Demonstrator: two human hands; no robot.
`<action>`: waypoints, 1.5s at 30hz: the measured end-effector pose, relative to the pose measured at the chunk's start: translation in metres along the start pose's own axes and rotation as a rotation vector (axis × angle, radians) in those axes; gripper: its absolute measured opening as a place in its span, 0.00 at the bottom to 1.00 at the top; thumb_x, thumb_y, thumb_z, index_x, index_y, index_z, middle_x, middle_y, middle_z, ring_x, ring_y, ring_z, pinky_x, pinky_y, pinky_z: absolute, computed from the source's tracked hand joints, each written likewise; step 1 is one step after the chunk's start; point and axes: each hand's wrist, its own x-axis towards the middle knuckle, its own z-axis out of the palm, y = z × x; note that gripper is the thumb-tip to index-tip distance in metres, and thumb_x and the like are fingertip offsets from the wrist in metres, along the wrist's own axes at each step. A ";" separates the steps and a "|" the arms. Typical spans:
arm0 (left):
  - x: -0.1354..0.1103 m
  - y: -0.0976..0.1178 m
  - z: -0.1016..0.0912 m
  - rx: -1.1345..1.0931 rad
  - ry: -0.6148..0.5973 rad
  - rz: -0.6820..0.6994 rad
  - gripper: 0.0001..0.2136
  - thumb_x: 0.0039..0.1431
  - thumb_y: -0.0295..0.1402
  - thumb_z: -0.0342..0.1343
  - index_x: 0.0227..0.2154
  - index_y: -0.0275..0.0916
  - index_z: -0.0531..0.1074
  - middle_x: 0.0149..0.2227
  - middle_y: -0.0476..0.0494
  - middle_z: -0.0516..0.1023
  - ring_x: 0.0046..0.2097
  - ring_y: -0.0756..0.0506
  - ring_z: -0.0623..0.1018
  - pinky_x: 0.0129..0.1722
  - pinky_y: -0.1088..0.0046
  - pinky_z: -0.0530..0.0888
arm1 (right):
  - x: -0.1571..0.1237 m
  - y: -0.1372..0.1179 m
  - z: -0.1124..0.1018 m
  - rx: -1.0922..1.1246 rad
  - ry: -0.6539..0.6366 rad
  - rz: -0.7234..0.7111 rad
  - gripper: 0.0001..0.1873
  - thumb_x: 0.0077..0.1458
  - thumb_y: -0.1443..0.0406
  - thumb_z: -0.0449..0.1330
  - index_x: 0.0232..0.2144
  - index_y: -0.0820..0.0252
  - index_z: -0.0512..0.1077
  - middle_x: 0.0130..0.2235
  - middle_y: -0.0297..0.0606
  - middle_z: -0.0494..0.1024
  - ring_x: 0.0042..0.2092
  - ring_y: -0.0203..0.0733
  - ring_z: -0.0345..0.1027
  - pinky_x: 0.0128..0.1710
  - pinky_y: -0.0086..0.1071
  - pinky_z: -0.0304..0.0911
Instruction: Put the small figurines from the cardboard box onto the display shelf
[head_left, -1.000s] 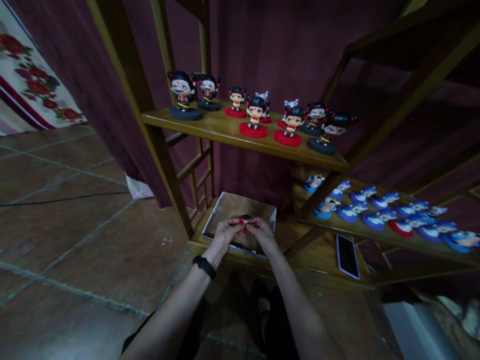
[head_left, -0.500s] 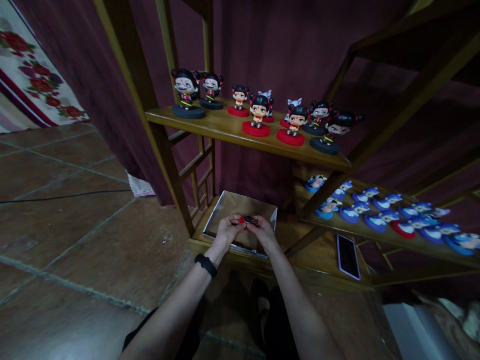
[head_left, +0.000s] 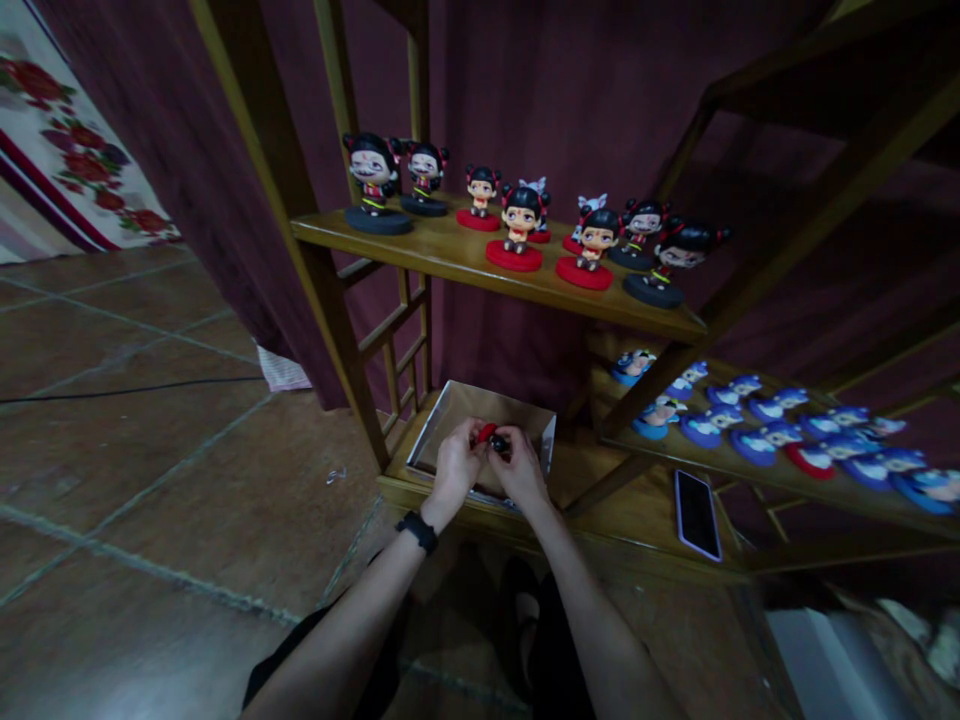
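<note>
Over a shallow open box (head_left: 498,402) on the low shelf, both my hands are closed around one small figurine (head_left: 499,442). Its dark head lies in the fingers of my right hand (head_left: 519,467). My left hand (head_left: 458,461) pinches its red base (head_left: 486,433). The figurine is tilted, and my fingers cover most of its body. A black band (head_left: 417,531) is on my left wrist.
Several figurines with red or dark bases, one of them a seated figurine (head_left: 520,222), stand on the wooden shelf (head_left: 450,248) above. Blue-based figurines (head_left: 763,437) fill a lower shelf at right. A phone (head_left: 697,514) lies on the bottom board. Shelf posts flank the box.
The figurine has turned in my fingers, so its red base now tilts up at the left and its head sits at the right. My right hand has shifted slightly to grip the head.
</note>
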 end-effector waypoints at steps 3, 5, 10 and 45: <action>0.000 0.003 -0.001 0.015 0.010 0.026 0.12 0.47 0.23 0.53 0.35 0.41 0.71 0.32 0.47 0.75 0.33 0.48 0.73 0.35 0.74 0.67 | 0.000 -0.002 0.000 -0.007 0.000 -0.009 0.13 0.47 0.65 0.55 0.39 0.55 0.66 0.38 0.36 0.73 0.40 0.40 0.67 0.41 0.35 0.63; 0.000 0.004 -0.001 0.002 0.016 0.018 0.12 0.46 0.22 0.54 0.35 0.41 0.71 0.31 0.47 0.75 0.33 0.48 0.73 0.34 0.74 0.67 | 0.000 -0.001 0.000 -0.005 0.009 -0.004 0.13 0.48 0.65 0.54 0.39 0.55 0.66 0.37 0.35 0.74 0.39 0.40 0.68 0.40 0.35 0.63; -0.001 0.008 -0.002 0.006 0.039 -0.010 0.10 0.46 0.23 0.55 0.32 0.41 0.72 0.30 0.47 0.75 0.32 0.49 0.73 0.33 0.75 0.66 | -0.001 0.001 0.003 -0.033 0.063 0.002 0.12 0.48 0.64 0.55 0.38 0.56 0.67 0.35 0.35 0.74 0.37 0.41 0.68 0.38 0.34 0.63; 0.007 0.007 -0.010 -1.146 -0.165 -0.668 0.05 0.46 0.26 0.61 0.28 0.33 0.72 0.29 0.43 0.78 0.32 0.50 0.76 0.38 0.73 0.72 | 0.002 -0.002 0.002 0.127 0.043 -0.056 0.19 0.46 0.69 0.54 0.44 0.53 0.67 0.43 0.36 0.73 0.46 0.41 0.66 0.49 0.39 0.60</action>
